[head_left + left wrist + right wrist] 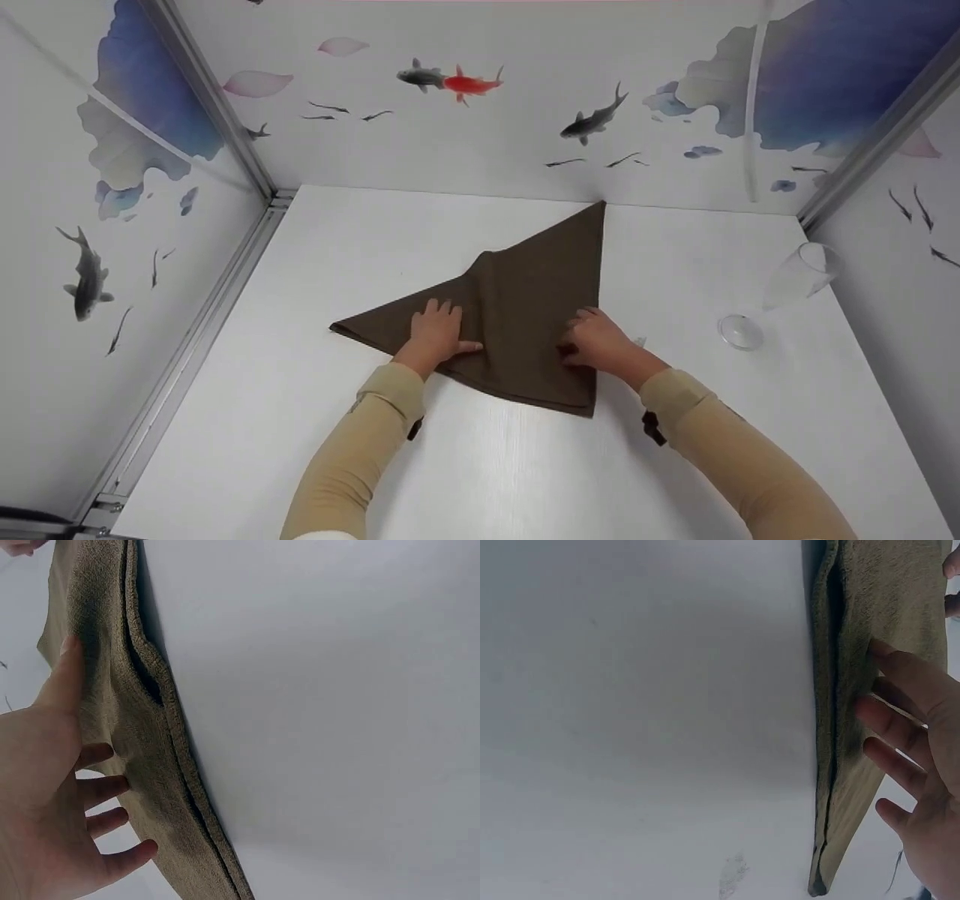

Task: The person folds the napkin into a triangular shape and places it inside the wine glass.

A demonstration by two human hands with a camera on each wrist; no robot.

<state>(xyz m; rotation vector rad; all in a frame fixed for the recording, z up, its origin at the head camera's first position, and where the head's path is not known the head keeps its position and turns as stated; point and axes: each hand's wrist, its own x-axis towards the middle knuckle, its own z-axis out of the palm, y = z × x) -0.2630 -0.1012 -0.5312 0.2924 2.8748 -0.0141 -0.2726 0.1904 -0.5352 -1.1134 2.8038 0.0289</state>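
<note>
A dark brown woven cloth, folded to an angular shape with a raised soft crease and a thick layered edge, lies on the smooth white table. The left hand rests spread upon it, while the right hand touches its right part with loosely bent fingers. Well apart, to the right, is a clear round-footed glass.

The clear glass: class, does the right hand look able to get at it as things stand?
Probably yes: between the right hand and the glass the table looks mostly bare, though that hand is touching the brown cloth.
</note>
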